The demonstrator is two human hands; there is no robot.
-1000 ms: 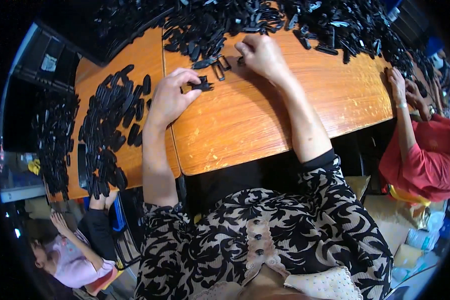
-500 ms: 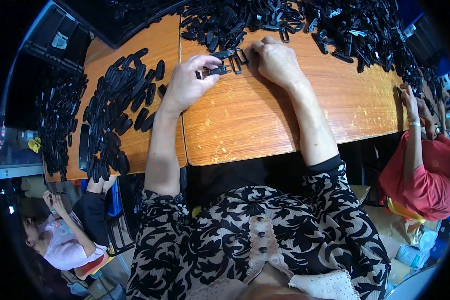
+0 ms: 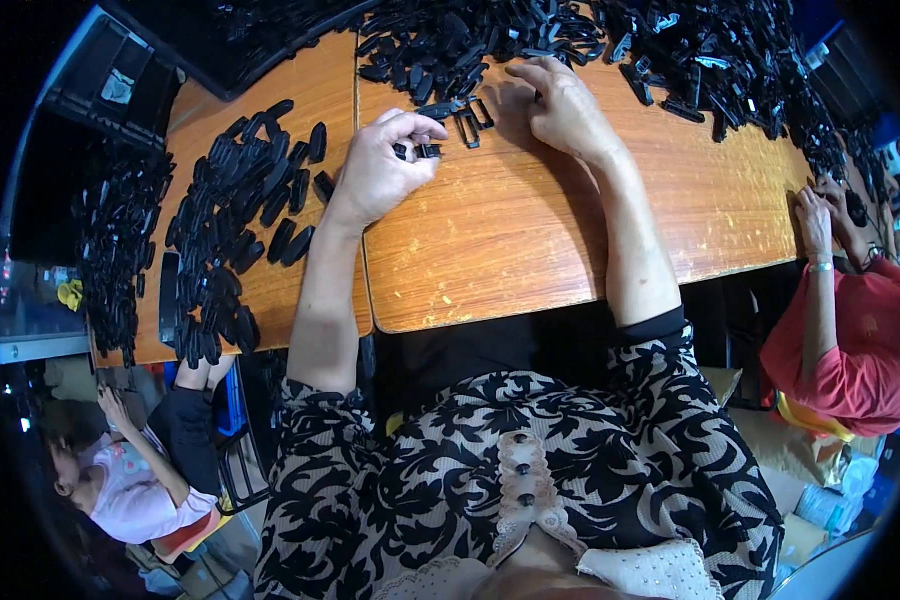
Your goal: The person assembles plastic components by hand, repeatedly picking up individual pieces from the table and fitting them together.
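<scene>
My left hand [image 3: 388,168], over the wooden table, is closed round a small black plastic buckle part [image 3: 427,151], with another dark bit beside it; the fingers hide most of them. Just past its fingertips, several black plastic buckle pieces [image 3: 468,128], some of them rectangular frames, lie on the wood. Close to the far pile of black buckle pieces [image 3: 440,50], my right hand [image 3: 568,112] has its fingers stretched out to the left and apart from the thumb. A dark spot shows between them; whether it is a part or shadow is unclear.
Longer black pieces [image 3: 240,200] lie heaped on the left tabletop, and another black heap [image 3: 710,60] spreads along the far right. A seam divides the wooden table [image 3: 490,240]. A person in red [image 3: 845,340] works at the right; another in pink [image 3: 140,480] sits at left.
My right hand has moved away to the upper right, toward the pile, its fingers extending. My left hand stays nearly in place, its buckle part now drawn deeper between the fingers.
</scene>
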